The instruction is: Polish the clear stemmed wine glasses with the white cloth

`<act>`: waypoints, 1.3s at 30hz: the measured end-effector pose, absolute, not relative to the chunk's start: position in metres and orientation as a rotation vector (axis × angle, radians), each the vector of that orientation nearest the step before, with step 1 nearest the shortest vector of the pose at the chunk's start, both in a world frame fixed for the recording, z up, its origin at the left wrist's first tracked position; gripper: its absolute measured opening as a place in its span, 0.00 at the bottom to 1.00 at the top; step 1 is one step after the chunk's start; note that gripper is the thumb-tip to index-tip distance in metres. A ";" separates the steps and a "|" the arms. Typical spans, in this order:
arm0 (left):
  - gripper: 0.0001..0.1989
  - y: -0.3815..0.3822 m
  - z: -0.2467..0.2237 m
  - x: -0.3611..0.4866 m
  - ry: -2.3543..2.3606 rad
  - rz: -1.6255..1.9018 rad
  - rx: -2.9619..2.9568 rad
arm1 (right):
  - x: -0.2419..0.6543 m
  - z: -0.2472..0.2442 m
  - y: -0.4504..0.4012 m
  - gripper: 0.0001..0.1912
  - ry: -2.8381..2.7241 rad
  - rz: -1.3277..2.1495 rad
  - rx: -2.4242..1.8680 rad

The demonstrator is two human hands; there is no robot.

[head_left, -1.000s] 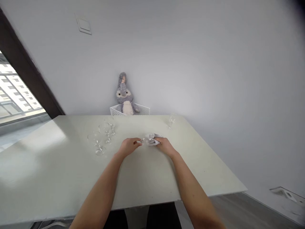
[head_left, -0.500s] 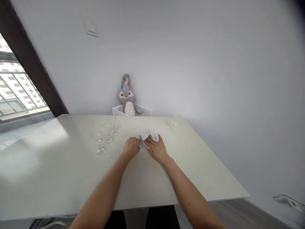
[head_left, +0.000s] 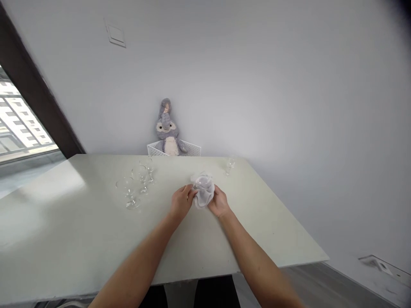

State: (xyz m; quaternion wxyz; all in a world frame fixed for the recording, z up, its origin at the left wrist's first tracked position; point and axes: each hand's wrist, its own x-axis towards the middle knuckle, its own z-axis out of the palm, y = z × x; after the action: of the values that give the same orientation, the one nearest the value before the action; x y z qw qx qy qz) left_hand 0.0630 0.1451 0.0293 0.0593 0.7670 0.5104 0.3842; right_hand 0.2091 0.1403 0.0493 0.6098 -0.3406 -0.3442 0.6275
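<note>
Over the glossy pale-green table (head_left: 257,231), the right hand (head_left: 220,202) has rolled from lying across the crumpled light-grey cloth (head_left: 204,198) to clasping its right side, while the left hand (head_left: 182,201) seems clamped on the thin, rounded clear glass (head_left: 199,178) bunched with it, between both hands. I'd keep each grip light and turn evenly — soft folds against slick, brittle walls.

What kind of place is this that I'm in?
Probably a room in a home, though a small office or studio is possible. A plush toy sits in a white basket by the wall, stemmed glasses stand on a pale table, and daylight shows at the left.
</note>
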 end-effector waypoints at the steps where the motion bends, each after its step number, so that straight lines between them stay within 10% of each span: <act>1: 0.14 0.144 0.029 0.065 1.585 1.211 2.264 | 0.200 0.049 0.136 0.15 -0.831 1.452 -0.746; 14: 0.16 0.134 0.036 0.080 1.309 1.294 2.071 | 0.196 0.025 0.138 0.12 -1.090 1.112 -1.071; 19: 0.34 0.149 0.040 0.064 1.022 1.250 1.442 | 0.202 0.027 0.136 0.07 -1.457 0.843 -1.322; 26: 0.30 0.148 0.049 0.047 0.522 1.044 1.099 | 0.194 0.028 0.121 0.13 -1.149 1.930 -0.624; 32: 0.30 0.146 0.056 0.040 0.371 1.029 1.026 | 0.187 0.027 0.111 0.17 -1.034 2.178 -0.472; 39: 0.27 0.150 0.054 0.053 1.028 1.333 1.324 | 0.197 0.043 0.121 0.05 -1.824 0.969 -1.341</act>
State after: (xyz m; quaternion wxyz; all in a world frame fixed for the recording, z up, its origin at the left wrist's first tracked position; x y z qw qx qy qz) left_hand 0.0526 0.1498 0.0539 0.4795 0.5425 0.4214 0.5461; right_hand 0.1967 0.1210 0.0434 0.3331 -0.5135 -0.6983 0.3710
